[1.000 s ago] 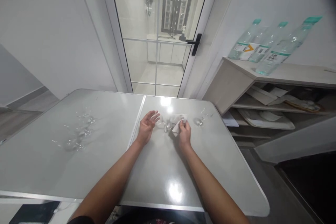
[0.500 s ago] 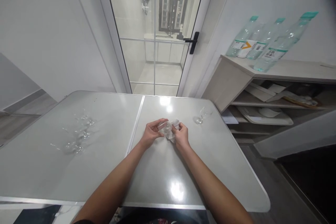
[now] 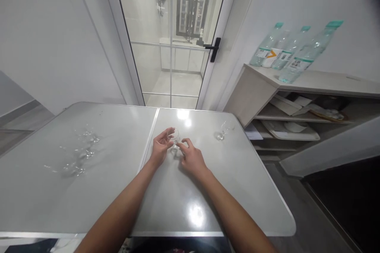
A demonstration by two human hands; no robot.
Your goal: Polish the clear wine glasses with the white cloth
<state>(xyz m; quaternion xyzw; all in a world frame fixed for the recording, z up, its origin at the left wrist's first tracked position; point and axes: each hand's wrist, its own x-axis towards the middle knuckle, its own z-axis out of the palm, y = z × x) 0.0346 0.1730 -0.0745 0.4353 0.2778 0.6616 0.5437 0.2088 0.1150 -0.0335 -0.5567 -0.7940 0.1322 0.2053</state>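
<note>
My left hand (image 3: 160, 148) is closed around the bowl of a clear stemmed glass (image 3: 173, 136), which stands upright or nearly so just right of the table's seam. Close on its other side is my right hand (image 3: 192, 157), thumb at the stem and index finger raised and bent. Its lower fingers are curled and partly hidden. The pale cloth no longer shows plainly. Whether the glass's foot rests on the table is unclear. Another stemmed glass (image 3: 223, 130) stands to the right, apart from both hands.
Several clear stemmed glasses (image 3: 78, 152) are grouped on the left half of the grey table (image 3: 118, 201). Beyond the far edge is a glazed door (image 3: 151, 71). At right, a shelf unit (image 3: 314, 83) carries several plastic bottles (image 3: 297, 63).
The glass has turned from facing me to upright. My right hand has shifted round to its stem, and the crumpled cloth has dropped from sight. The view has swung slightly right.
</note>
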